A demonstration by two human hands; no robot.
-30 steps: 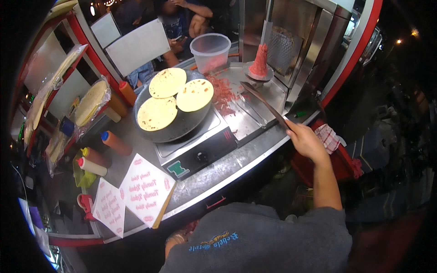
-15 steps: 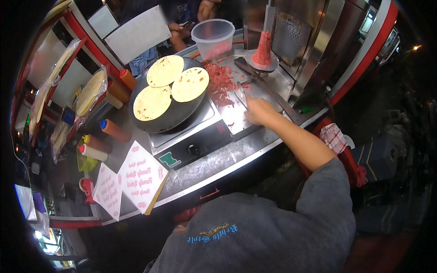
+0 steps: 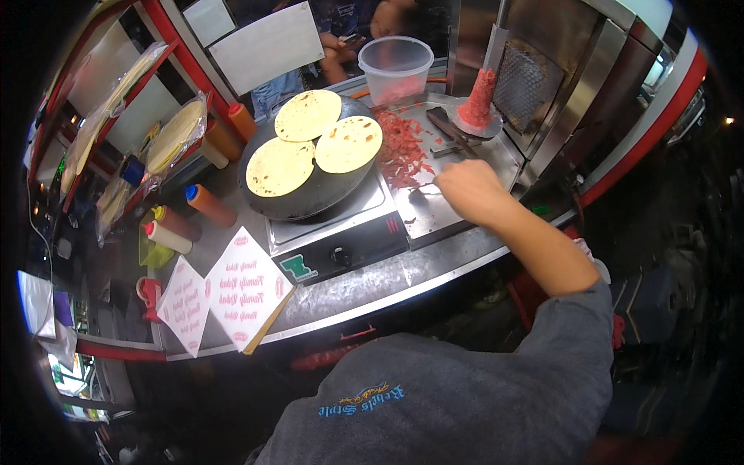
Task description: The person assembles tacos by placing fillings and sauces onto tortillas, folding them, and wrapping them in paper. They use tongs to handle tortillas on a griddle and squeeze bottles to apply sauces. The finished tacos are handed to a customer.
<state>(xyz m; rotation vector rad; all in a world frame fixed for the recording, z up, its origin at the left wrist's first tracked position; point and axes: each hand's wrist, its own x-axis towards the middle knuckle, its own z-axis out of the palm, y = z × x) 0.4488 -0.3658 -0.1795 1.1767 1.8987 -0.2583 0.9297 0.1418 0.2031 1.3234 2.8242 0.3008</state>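
Observation:
My right hand (image 3: 471,189) is closed, over the metal tray (image 3: 442,221) at the right of the counter. It grips a thin utensil (image 3: 419,194) whose dark end points left over the tray; its exact kind is unclear. Beyond the hand, shredded reddish meat (image 3: 403,147) lies spread in the tray. A long dark-bladed knife (image 3: 449,128) rests there, partly hidden behind my hand. At the tray's back right stands a cone of red meat (image 3: 478,101) on an upright spit. Three flatbreads (image 3: 280,167) lie on the round black griddle (image 3: 310,204). My left hand is out of view.
A clear plastic tub (image 3: 395,70) stands behind the tray. Left of the griddle are sauce bottles (image 3: 209,205) and printed wrapping paper (image 3: 246,291). Bagged flatbreads (image 3: 177,138) sit on the left shelf. A person's hand (image 3: 333,48) holds a phone beyond the counter.
The view has shifted, so the counter sits further right in it. My right hand has drawn back from the meat toward the tray's near right, and the utensil's end now points lower.

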